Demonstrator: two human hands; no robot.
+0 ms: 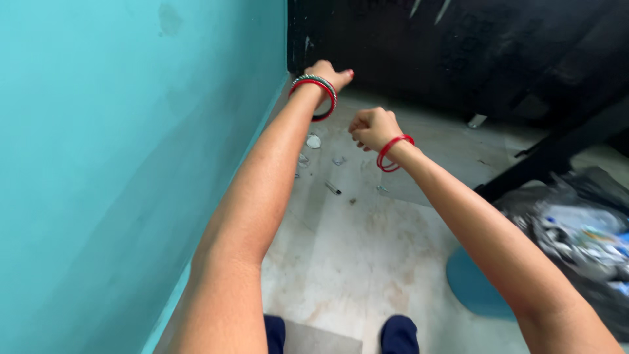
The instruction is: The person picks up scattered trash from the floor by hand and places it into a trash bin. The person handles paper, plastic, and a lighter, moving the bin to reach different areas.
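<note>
Two hands: we reach over the floor [341, 262].
Left hand [329, 73]: we curl it shut, empty, by the teal wall [118, 164].
Right hand [373, 128]: we clench it, holding nothing visible, above small debris [333, 188].

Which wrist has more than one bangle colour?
The left wrist, nearest the turquoise wall: its bangles mix green, silver and red. The right wrist carries only thin red bangles.

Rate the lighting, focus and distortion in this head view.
Head view: soft even light on the turquoise painted wall; the black cabinet is underexposed; both closed hands, left hand and right hand, stay sharp; wide-angle stretch enlarges the forearms.
</note>
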